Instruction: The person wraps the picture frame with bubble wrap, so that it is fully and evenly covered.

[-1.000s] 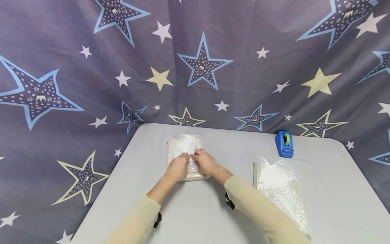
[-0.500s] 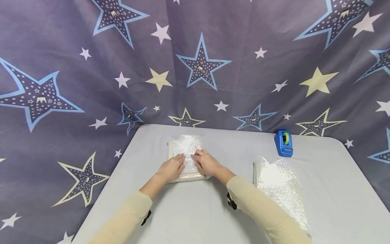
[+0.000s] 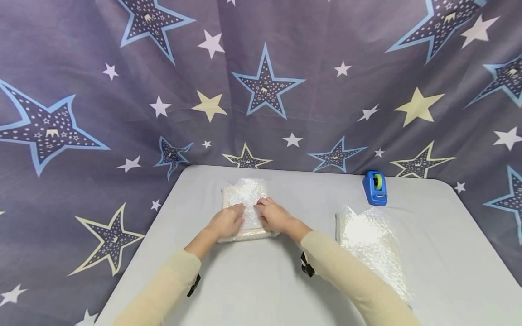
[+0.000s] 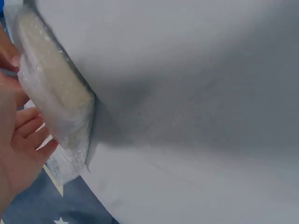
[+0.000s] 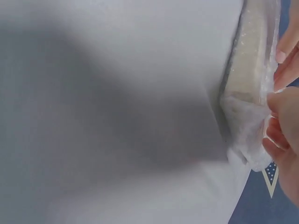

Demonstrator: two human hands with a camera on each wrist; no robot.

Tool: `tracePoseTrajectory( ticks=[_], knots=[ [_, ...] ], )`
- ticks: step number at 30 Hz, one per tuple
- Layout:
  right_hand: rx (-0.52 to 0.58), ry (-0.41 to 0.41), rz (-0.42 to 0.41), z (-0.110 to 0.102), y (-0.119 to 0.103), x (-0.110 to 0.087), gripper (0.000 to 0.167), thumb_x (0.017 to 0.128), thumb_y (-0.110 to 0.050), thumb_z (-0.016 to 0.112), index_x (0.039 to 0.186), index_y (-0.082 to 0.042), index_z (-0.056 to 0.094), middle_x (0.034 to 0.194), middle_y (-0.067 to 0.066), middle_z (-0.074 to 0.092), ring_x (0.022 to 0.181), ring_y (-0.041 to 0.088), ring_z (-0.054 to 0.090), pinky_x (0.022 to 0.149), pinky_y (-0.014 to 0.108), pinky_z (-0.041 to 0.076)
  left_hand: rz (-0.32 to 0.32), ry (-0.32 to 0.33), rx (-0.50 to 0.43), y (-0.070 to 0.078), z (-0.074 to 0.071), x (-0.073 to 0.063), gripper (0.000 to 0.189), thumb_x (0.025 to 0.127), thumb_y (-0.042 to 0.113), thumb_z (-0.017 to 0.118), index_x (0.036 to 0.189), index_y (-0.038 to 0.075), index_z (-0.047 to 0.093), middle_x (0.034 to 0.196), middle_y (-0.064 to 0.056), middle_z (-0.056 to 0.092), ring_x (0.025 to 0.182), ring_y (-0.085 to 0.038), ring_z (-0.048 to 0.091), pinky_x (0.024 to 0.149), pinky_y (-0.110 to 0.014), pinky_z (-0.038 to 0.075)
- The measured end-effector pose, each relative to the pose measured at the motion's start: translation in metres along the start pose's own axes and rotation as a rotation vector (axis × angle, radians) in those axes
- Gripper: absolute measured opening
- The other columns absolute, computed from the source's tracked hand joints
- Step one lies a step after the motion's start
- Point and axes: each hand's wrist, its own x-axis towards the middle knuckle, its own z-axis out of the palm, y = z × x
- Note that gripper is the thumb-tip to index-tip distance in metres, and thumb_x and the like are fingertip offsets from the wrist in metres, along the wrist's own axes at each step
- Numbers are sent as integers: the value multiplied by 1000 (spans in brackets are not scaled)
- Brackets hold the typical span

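A flat parcel in bubble wrap (image 3: 247,194) lies on the table, its wrap folded over the top. My left hand (image 3: 226,222) rests on the parcel's left part, fingers extended over the film; the left wrist view shows this hand (image 4: 23,154) along the wrap's side. On the right part, my right hand (image 3: 277,216) touches the top with slightly bent fingers. In the right wrist view, the right hand (image 5: 286,135) is at the parcel's folded end (image 5: 247,126). A small gap separates the two hands. What is inside the wrap is hidden.
A second bubble-wrapped piece (image 3: 371,249) lies to the right, partly behind the right sleeve (image 3: 350,276). A blue tape dispenser (image 3: 374,188) with a green roll stands at the back right. A star-patterned curtain (image 3: 261,127) hangs behind the table (image 3: 261,290).
My hands were together at the middle of the parcel. The left hand has moved left and flattened onto the wrap; the right hand has stayed nearly in place. The view has shifted slightly.
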Motion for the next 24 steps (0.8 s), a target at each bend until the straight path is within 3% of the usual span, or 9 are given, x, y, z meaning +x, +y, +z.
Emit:
tracePoseTrajectory(
  ticks=[6, 9, 13, 20, 24],
  knots=[
    [67, 19, 80, -6, 0, -4, 45, 91, -15, 64, 131, 3, 54, 134, 17, 56, 128, 31, 51, 114, 40, 40, 32, 59, -8, 6, 4, 4, 50, 96, 23, 54, 138, -3, 47, 145, -20, 48, 136, -34, 46, 115, -46, 38],
    [70, -9, 93, -6, 1, -5, 46, 92, -16, 63, 133, 2, 52, 137, 17, 56, 130, 31, 51, 115, 40, 39, 60, 34, 12, 10, 8, 7, 54, 96, 24, 53, 141, -4, 42, 148, -21, 44, 139, -35, 42, 116, -47, 35],
    [79, -42, 90, -5, 1, -7, 44, 93, -16, 60, 134, 1, 53, 139, 16, 55, 132, 30, 51, 116, 39, 38, 42, -26, 57, 12, 13, 8, 55, 98, 25, 49, 143, -3, 39, 151, -20, 40, 141, -34, 38, 118, -47, 33],
    [65, -50, 78, -5, 1, -6, 40, 94, -15, 59, 130, 3, 56, 138, 17, 56, 133, 31, 50, 117, 39, 37, 53, -29, 72, 12, 15, 10, 53, 98, 24, 50, 142, -5, 41, 149, -21, 42, 141, -36, 39, 118, -46, 34],
    [33, -63, 87, -3, 1, -4, 38, 94, -13, 59, 128, 4, 57, 137, 17, 57, 133, 30, 50, 117, 38, 37, 44, -68, 84, 14, 13, 13, 53, 98, 23, 49, 142, -5, 41, 150, -20, 41, 141, -35, 39, 118, -46, 33]
  ],
)
